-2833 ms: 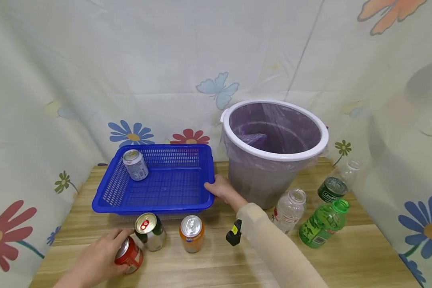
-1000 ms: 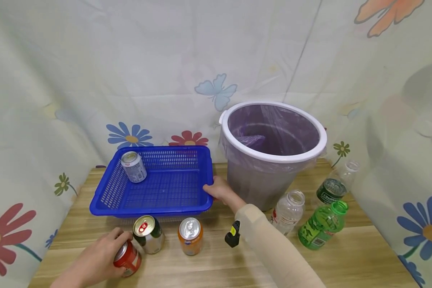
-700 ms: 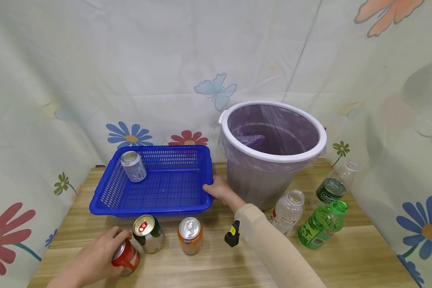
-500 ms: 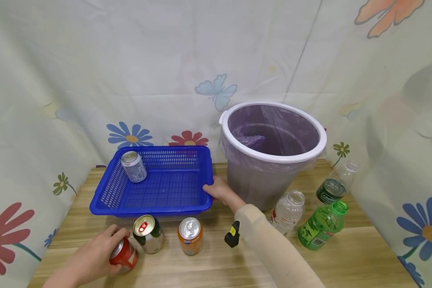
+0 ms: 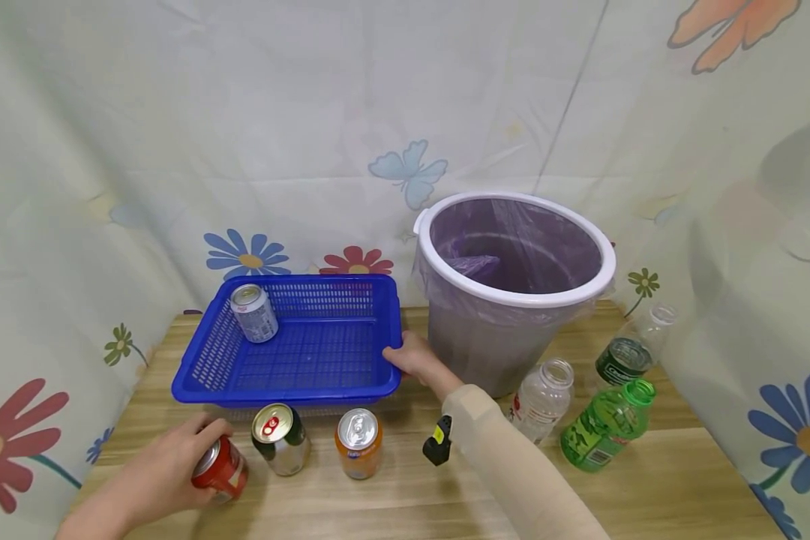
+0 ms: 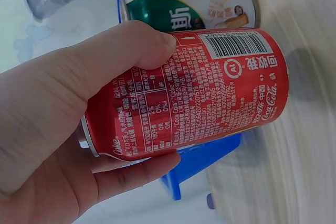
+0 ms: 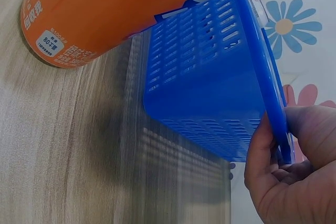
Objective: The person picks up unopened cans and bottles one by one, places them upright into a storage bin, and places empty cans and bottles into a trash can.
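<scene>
My left hand (image 5: 169,465) grips a red Coca-Cola can (image 5: 221,471), thumb on one side and fingers round the other. In the left wrist view the thumb lies across the label of the red can (image 6: 210,87). My right hand (image 5: 420,361) pinches the right rim of a blue plastic basket (image 5: 310,394), thumb over the edge and fingers curled below, as the right wrist view shows. A silver-white can (image 5: 254,315) leans in the basket's back left corner. Before the basket stand a green-and-silver can (image 5: 281,441) and an orange Fanta can (image 5: 359,444).
A grey bin (image 5: 486,345) with a white rim and purple liner stands right of the basket. Near it are a clear bottle (image 5: 543,401), a green bottle (image 5: 604,427) and a green-labelled bottle (image 5: 628,356). A floral sheet (image 5: 297,150) hangs behind the wooden table (image 5: 351,510).
My left hand has moved left with the red can, widening the gap to the green-and-silver can. The right hand keeps its hold on the basket rim.
</scene>
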The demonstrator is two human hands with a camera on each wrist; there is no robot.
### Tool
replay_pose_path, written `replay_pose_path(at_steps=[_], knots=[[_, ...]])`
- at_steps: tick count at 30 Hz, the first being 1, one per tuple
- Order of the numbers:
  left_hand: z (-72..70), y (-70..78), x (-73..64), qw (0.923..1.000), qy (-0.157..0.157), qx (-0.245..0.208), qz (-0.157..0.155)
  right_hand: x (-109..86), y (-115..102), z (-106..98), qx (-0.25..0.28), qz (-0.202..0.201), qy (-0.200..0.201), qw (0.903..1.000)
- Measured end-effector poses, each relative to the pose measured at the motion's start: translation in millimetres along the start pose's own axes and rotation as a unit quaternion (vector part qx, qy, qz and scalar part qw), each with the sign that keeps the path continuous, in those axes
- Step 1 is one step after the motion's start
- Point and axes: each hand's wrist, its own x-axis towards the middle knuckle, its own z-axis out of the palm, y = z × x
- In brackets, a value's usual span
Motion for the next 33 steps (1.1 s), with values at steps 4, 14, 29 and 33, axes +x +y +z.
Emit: replay_pose_path(at_steps=[4,14,29,33], knots=[[-9.3,-0.7,1.4,0.9998,-0.015,-0.007,-0.01,-0.1,0.1,-0.1,0.003,0.002,-0.003,1.0],[-27.0,-2.2,3.7,0.9997,-0.019,-0.005,-0.015,0.5,1.0,-0.2,0.005,0.0,-0.005,1.0],[-44.7,-2.0,11.5,0.9989,0.024,0.029,0.029,0.2,1.4,0.6,0.008,-0.001,-0.001,1.0],[-48.3,-2.0,14.8,0.9978,0.036,0.035,0.043,-0.8,-0.1,0.2,0.007,-0.003,-0.004,1.0]])
